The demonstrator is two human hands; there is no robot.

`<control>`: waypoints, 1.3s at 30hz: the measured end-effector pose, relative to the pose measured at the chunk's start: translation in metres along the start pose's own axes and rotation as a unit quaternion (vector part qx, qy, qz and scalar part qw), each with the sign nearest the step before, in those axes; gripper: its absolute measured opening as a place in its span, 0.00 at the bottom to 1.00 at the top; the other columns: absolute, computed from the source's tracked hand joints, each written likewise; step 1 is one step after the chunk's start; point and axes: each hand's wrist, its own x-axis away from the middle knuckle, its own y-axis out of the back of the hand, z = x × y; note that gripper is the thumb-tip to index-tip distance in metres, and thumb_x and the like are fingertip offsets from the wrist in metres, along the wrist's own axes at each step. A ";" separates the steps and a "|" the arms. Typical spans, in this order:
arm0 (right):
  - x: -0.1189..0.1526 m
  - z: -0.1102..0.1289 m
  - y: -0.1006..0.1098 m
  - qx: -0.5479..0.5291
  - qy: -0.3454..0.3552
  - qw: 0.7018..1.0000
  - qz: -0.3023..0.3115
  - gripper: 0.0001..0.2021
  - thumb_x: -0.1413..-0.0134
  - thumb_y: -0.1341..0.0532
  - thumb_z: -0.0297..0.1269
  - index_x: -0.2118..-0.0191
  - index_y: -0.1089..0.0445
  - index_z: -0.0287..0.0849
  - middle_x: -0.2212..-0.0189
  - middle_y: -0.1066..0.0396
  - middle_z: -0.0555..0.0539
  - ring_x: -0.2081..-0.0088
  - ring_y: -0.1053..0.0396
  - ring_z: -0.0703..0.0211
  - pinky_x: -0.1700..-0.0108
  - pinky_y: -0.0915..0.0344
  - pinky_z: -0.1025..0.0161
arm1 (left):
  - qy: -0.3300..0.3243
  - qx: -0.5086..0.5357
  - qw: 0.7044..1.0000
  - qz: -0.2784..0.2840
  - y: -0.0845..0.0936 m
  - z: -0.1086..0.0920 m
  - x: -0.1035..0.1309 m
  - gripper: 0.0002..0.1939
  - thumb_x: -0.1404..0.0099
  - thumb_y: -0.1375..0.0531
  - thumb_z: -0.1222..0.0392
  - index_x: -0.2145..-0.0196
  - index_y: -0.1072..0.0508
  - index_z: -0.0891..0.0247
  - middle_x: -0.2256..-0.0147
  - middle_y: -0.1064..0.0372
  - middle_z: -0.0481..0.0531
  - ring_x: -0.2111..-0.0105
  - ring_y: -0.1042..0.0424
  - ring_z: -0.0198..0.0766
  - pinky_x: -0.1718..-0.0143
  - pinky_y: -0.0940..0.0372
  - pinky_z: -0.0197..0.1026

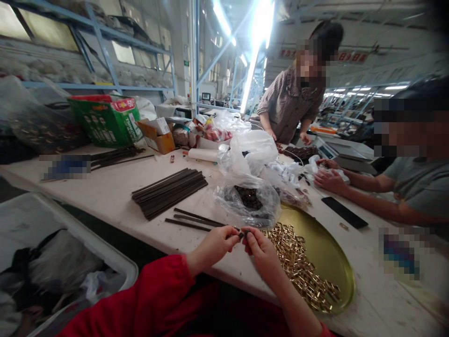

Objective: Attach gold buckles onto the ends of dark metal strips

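In the head view, my left hand [218,244] is closed in a pinch at the table's near edge, on the end of a dark strap [199,218] that runs off to the left. A small gold-coloured bit shows at the fingertips, probably a buckle. My right hand [258,247] meets it, thumb and finger pinching a small dark piece [245,231] mostly hidden by the fingers. More dark straps [185,228] lie just left of my hands. Beside my right forearm, a gold round tray [324,248] bears a heap of gold metal buckles [293,255].
An open clear plastic bag [224,199] of small dark pieces stands beyond my hands. A stack of dark straps [170,192] lies left on the table. A white bin [122,262] stands lower left. Two people work across the table, near a dark flat bar [343,212].
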 end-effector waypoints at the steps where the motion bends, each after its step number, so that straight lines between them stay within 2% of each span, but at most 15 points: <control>1: 0.001 -0.001 0.000 -0.015 -0.003 1.000 -0.002 0.19 0.48 0.46 0.51 0.61 0.33 0.40 0.78 0.36 0.51 0.78 0.39 0.64 0.77 0.42 0.66 | 0.003 -0.003 1.000 -0.005 0.000 0.001 0.000 0.11 0.43 0.48 0.56 0.72 0.31 0.66 0.81 0.41 0.43 0.80 0.42 0.30 0.77 0.47 0.33; 4: 0.004 -0.003 -0.001 -0.033 -0.005 0.999 0.008 0.20 0.48 0.46 0.51 0.61 0.32 0.39 0.79 0.38 0.51 0.79 0.40 0.64 0.78 0.42 0.66 | 0.008 -0.027 1.000 -0.011 -0.001 0.003 0.001 0.12 0.42 0.48 0.55 0.71 0.30 0.66 0.81 0.40 0.43 0.79 0.41 0.31 0.77 0.48 0.33; 7: 0.008 -0.006 0.000 0.046 0.029 0.999 0.007 0.19 0.44 0.50 0.47 0.56 0.32 0.40 0.77 0.35 0.49 0.78 0.39 0.63 0.76 0.40 0.65 | -0.005 -0.067 0.998 0.006 -0.005 0.006 0.002 0.13 0.41 0.49 0.55 0.71 0.29 0.65 0.81 0.39 0.44 0.79 0.40 0.31 0.76 0.48 0.33; 11: 0.010 -0.007 0.003 0.182 0.116 0.976 0.029 0.17 0.41 0.52 0.41 0.54 0.32 0.42 0.65 0.31 0.43 0.66 0.33 0.57 0.63 0.36 0.60 | -0.014 -0.113 0.993 0.018 -0.009 0.011 0.003 0.12 0.41 0.50 0.57 0.72 0.29 0.65 0.81 0.38 0.44 0.79 0.39 0.31 0.76 0.48 0.33; 16: 0.009 -0.014 0.004 0.232 0.118 0.961 0.095 0.16 0.40 0.53 0.39 0.53 0.32 0.42 0.61 0.30 0.42 0.58 0.33 0.54 0.56 0.37 0.57 | -0.009 -0.125 0.992 0.031 -0.011 0.014 0.003 0.12 0.42 0.51 0.61 0.75 0.30 0.65 0.81 0.38 0.44 0.80 0.39 0.31 0.77 0.49 0.32; 19: 0.010 -0.017 0.002 0.209 0.097 0.969 0.088 0.16 0.41 0.51 0.40 0.53 0.34 0.42 0.59 0.30 0.42 0.57 0.33 0.54 0.55 0.37 0.57 | -0.023 -0.148 0.988 0.031 -0.010 0.012 0.004 0.11 0.42 0.50 0.61 0.75 0.30 0.64 0.81 0.38 0.44 0.79 0.39 0.31 0.77 0.50 0.33; 23: 0.013 -0.015 -0.002 0.151 0.045 0.987 0.010 0.12 0.44 0.48 0.42 0.61 0.35 0.40 0.71 0.30 0.46 0.70 0.33 0.58 0.68 0.36 0.63 | -0.013 -0.104 0.994 0.022 -0.010 0.009 0.004 0.11 0.42 0.51 0.61 0.75 0.31 0.64 0.81 0.38 0.44 0.79 0.39 0.31 0.76 0.48 0.33; 26: 0.016 -0.016 -0.006 0.119 0.045 0.992 0.002 0.10 0.45 0.46 0.42 0.66 0.35 0.41 0.75 0.32 0.49 0.75 0.35 0.61 0.72 0.39 0.65 | 0.007 -0.058 0.998 0.000 -0.015 0.013 0.004 0.09 0.43 0.51 0.62 0.75 0.33 0.64 0.81 0.38 0.43 0.79 0.39 0.31 0.76 0.46 0.34; 29: 0.018 -0.019 -0.011 0.099 0.038 0.994 -0.007 0.10 0.46 0.45 0.42 0.66 0.33 0.41 0.75 0.31 0.50 0.74 0.35 0.61 0.70 0.38 0.65 | 0.016 -0.036 0.999 -0.017 -0.023 0.024 0.004 0.07 0.43 0.51 0.63 0.74 0.35 0.64 0.81 0.39 0.43 0.78 0.39 0.32 0.75 0.45 0.34; 32: 0.018 -0.024 -0.015 0.103 0.032 0.993 -0.051 0.11 0.48 0.43 0.44 0.67 0.31 0.41 0.75 0.32 0.49 0.73 0.36 0.60 0.70 0.39 0.64 | 0.013 0.034 0.999 -0.039 -0.031 0.033 0.001 0.07 0.42 0.51 0.64 0.66 0.36 0.65 0.81 0.40 0.42 0.78 0.39 0.32 0.75 0.43 0.34; 34: 0.019 -0.028 -0.018 0.092 0.046 0.991 -0.084 0.11 0.50 0.41 0.45 0.69 0.30 0.42 0.72 0.31 0.48 0.70 0.35 0.58 0.66 0.38 0.62 | 0.001 0.078 0.996 -0.043 -0.034 0.034 -0.001 0.08 0.41 0.51 0.64 0.63 0.38 0.66 0.81 0.41 0.42 0.79 0.39 0.31 0.75 0.43 0.34; 37: 0.020 -0.032 -0.022 0.009 0.023 0.996 -0.084 0.15 0.50 0.42 0.48 0.62 0.28 0.42 0.64 0.29 0.45 0.61 0.34 0.54 0.57 0.37 0.58 | -0.012 0.112 0.993 -0.033 -0.034 0.031 -0.002 0.08 0.40 0.51 0.65 0.62 0.39 0.66 0.81 0.41 0.42 0.79 0.40 0.31 0.75 0.43 0.34; 39: 0.022 -0.032 -0.024 -0.076 -0.029 0.995 -0.058 0.20 0.46 0.46 0.51 0.56 0.30 0.41 0.66 0.28 0.45 0.63 0.32 0.55 0.57 0.36 0.56 | -0.013 0.140 0.990 -0.026 -0.033 0.027 -0.001 0.08 0.40 0.51 0.64 0.62 0.39 0.66 0.80 0.41 0.42 0.79 0.39 0.31 0.75 0.42 0.34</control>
